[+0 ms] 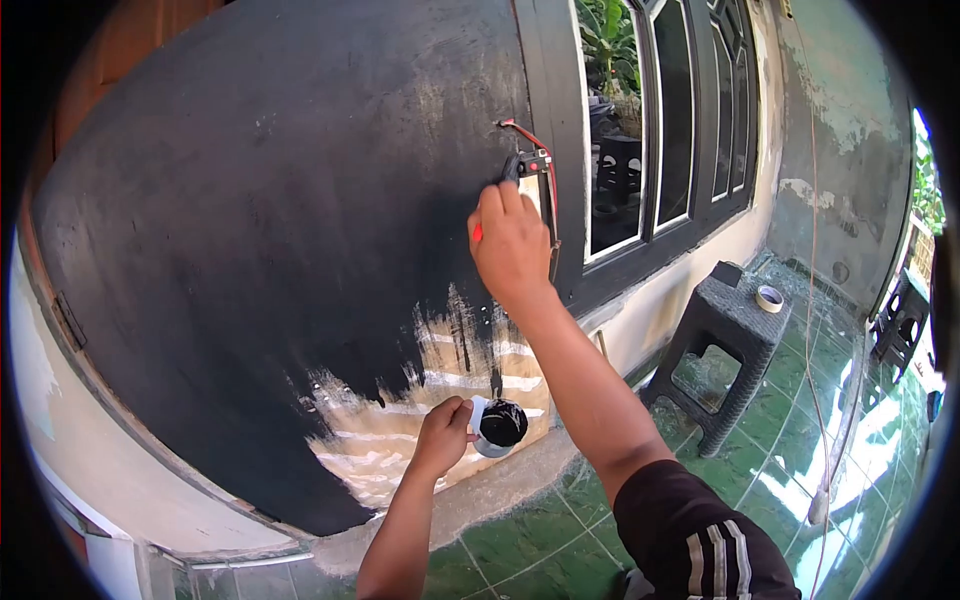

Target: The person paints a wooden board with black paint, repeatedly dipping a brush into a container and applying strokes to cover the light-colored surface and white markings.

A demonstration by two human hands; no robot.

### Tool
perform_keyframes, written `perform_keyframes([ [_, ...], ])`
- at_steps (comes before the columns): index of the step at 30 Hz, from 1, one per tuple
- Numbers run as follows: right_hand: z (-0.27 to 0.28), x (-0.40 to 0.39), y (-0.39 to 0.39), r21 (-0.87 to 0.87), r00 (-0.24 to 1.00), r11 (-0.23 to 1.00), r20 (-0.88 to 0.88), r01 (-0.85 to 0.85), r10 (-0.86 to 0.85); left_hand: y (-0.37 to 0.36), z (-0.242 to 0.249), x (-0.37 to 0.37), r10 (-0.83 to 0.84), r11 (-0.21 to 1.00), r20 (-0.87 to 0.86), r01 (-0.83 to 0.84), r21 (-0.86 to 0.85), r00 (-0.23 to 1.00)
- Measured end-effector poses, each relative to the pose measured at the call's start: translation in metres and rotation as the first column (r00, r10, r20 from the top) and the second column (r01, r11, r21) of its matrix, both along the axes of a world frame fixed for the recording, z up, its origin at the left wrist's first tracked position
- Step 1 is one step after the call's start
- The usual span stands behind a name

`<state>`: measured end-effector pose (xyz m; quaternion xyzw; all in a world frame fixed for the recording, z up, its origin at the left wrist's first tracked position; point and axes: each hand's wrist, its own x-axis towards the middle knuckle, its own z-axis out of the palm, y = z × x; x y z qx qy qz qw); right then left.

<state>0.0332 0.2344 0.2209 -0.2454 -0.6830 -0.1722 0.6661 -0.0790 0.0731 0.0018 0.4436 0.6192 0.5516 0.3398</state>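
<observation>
The hands are held apart: by the left hand (445, 432), a cup (491, 449) of black paint is gripped before the door (270, 240); in the right hand (507, 240), a brush (511, 168) is clamped beside the latch (537, 162). The sleeve (655, 510) is marked by pale stripes. Beyond, tape (769, 299) is set on a stool (730, 318).

Green tiled floor (560, 540) sweeping across the bottom and right of the frame, and there's the stool (738, 312) standing on it, right of centre! Up on its seat sits a tape roll (769, 298), lying flat, hole facing up!
</observation>
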Motion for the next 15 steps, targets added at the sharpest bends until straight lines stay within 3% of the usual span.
perform_keyframes([
  [4,-0.02,0.019,-0.005,-0.08,0.998,0.996,0.033,-0.047,0.05,-0.004,0.007,0.004,0.008,1.0,-0.004,-0.008,-0.013,1.0],
  [8,-0.016,0.027,-0.001,0.003,0.989,0.99,0.019,-0.144,0.144,-0.001,0.004,0.005,0.008,1.0,-0.016,-0.008,-0.007,1.0],
  [11,-0.04,0.039,0.005,-0.028,0.965,0.966,0.043,-0.258,0.259,-0.003,0.009,0.009,0.002,1.0,-0.069,-0.004,-0.025,0.998],
  [15,-0.012,0.079,0.005,-0.007,0.845,0.858,-0.178,-0.513,0.504,-0.005,0.015,0.01,0.015,1.0,-0.074,-0.016,-0.022,0.997],
])
